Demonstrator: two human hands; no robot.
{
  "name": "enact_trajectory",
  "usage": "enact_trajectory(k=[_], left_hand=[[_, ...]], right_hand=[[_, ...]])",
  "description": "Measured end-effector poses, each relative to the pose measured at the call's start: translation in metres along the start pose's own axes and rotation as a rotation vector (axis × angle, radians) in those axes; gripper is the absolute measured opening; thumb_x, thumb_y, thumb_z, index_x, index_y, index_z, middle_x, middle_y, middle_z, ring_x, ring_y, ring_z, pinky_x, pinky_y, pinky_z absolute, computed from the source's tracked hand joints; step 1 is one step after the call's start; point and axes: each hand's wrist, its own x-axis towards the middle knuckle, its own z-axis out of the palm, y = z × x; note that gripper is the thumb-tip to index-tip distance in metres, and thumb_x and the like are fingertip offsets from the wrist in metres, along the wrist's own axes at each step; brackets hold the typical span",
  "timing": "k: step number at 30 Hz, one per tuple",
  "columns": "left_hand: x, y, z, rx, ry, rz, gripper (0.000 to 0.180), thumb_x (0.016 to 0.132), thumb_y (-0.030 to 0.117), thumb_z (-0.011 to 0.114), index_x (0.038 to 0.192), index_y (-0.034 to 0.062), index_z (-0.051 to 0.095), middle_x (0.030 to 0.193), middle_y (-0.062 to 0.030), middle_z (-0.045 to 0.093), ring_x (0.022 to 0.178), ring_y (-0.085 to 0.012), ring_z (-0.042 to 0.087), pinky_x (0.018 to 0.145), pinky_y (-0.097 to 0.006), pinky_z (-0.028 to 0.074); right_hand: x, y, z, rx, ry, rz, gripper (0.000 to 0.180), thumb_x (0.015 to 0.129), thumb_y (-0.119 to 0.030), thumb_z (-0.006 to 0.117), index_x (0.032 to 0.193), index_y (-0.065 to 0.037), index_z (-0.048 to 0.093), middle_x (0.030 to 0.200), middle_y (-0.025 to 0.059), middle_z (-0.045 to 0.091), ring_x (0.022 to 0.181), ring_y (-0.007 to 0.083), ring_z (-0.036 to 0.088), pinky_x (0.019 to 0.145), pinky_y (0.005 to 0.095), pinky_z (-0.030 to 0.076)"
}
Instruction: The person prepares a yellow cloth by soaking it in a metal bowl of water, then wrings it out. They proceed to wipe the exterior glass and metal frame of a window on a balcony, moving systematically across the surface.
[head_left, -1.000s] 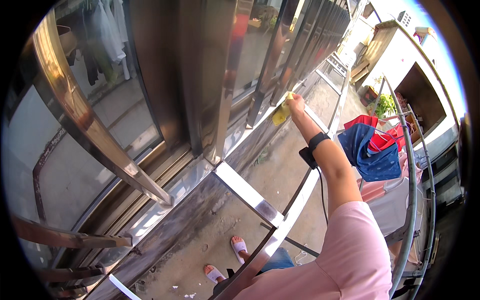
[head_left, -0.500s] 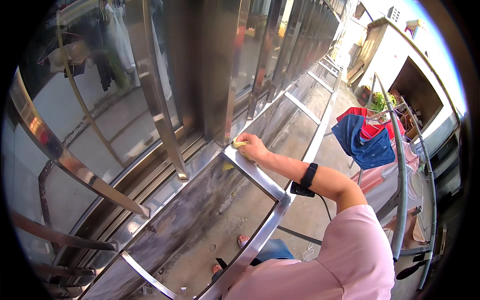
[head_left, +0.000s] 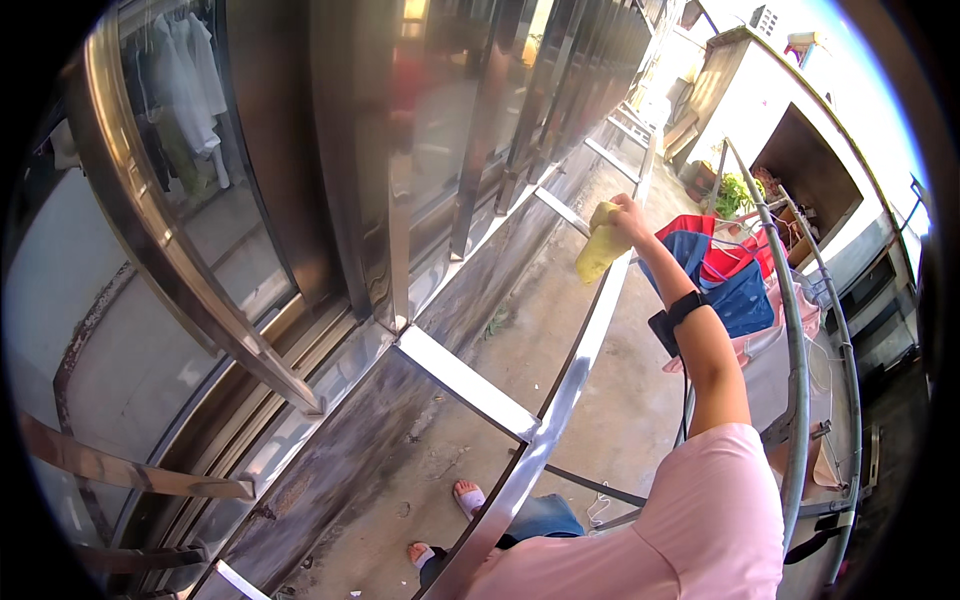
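Half a second ago the right hand (head_left: 627,220) is bent in at the near crossbar (head_left: 468,378), with the yellow cloth (head_left: 603,252) at its inner end; now the arm is stretched out farther ahead, and this crossbar has no cloth on it, so for the moment its rubbing is paused. The fingers are pinching the cloth at its upper part, and the rest hangs down beside the outer rail (head_left: 565,395); whether it touches the rail, one cannot tell. The left hand is not in view, so its fingers cannot be judged. For moving, the hand has the gap above the concrete floor (head_left: 525,345), limited by the upright bars (head_left: 245,342) on the left and, on the right, by the blue garment (head_left: 745,312) and the grey pipe (head_left: 797,400).
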Motion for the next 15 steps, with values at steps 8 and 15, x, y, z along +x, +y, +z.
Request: enact_trajectory(k=[8, 15], left_hand=[[0.027, 0.035, 0.0, -0.056, 0.026, 0.005, 0.039, 0.096, 0.024, 0.039, 0.074, 0.0005, 0.061, 0.065, -0.0183, 0.056, 0.06, -0.0375, 0.052, 0.056, -0.046, 0.041], [0.019, 0.03, -0.013, 0.0, -0.025, -0.021, 0.038, 0.096, 0.023, 0.039, 0.075, 0.0001, 0.062, 0.066, -0.0183, 0.056, 0.061, -0.0377, 0.053, 0.056, -0.046, 0.042]], right_hand=[[0.066, 0.011, 0.099, -0.427, -0.094, -0.689, 0.025, 0.074, -0.013, 0.068, 0.098, -0.013, 0.06, 0.109, 0.0153, 0.054, 0.097, 0.038, 0.055, 0.085, 0.0429, 0.046], [0.028, 0.07, 0.066, -0.344, -0.176, -0.592, 0.018, 0.073, -0.006, 0.065, 0.09, -0.009, 0.062, 0.097, 0.0133, 0.059, 0.091, 0.032, 0.059, 0.08, 0.0379, 0.047]])
